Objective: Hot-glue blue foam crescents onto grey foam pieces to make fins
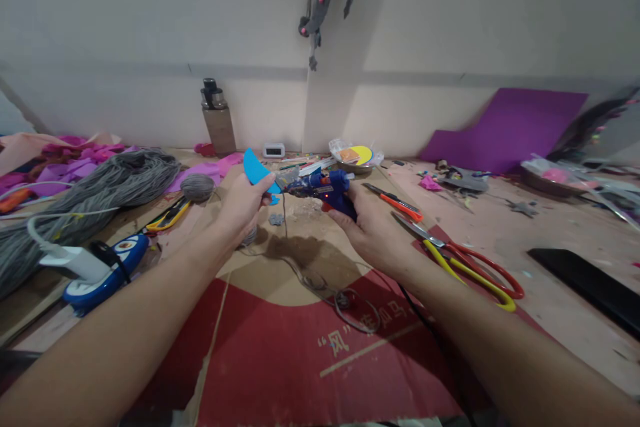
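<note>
A flat bright-blue crescent piece (257, 169), felt or foam, is pinched in my left hand (253, 197). My right hand (361, 220) grips a blue hot glue gun (327, 185) with a small red light showing. The gun's nozzle points left and reaches the lower end of the crescent; whether it touches cannot be made out. A grey strand hangs below that spot, and grey yarn (305, 273) trails loosely over the cardboard (280, 353). Beneath the hands lies a small grey cut-out (275, 219).
Left are a blue power strip (107, 273), yellow cutter (170, 213), grey yarn ball (199, 187) and skein (120, 187). Right are an orange cutter (395, 201), red-and-yellow scissors (465, 267) and a black phone-like slab (590, 283). A purple sheet (515, 127) leans against the wall.
</note>
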`<state>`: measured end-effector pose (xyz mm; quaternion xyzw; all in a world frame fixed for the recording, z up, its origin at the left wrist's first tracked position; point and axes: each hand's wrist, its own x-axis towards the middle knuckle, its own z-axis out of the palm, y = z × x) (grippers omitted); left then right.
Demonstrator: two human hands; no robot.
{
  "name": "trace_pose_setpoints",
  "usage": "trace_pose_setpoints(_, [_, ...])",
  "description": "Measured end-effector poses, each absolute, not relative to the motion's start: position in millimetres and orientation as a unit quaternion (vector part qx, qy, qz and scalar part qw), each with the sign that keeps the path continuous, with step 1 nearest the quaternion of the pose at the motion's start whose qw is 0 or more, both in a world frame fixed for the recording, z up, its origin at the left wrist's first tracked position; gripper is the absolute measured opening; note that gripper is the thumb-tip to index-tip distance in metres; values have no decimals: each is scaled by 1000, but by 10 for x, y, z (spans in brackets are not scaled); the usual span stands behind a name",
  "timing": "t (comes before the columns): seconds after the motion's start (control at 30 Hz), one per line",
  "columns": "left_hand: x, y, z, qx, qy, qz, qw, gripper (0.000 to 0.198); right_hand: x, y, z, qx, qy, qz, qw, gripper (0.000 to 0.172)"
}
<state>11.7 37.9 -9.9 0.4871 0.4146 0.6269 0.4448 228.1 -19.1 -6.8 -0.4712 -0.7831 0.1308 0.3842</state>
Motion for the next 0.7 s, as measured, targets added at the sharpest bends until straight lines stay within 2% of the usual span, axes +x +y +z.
trace_pose_setpoints(0.23, [122, 394, -111, 462, 398, 639, 469, 25, 2272, -217, -78, -471, -783, 138, 381, 42])
trace_pose_setpoints(0.57, [183, 365, -114, 503, 415, 617, 441, 23, 2265, -213, -75, -481, -773, 127, 394, 33])
trace_pose_setpoints(0.7, [197, 346, -117, 518, 401, 612, 443, 22, 2269, -204, -83, -475, -771, 127, 403, 36])
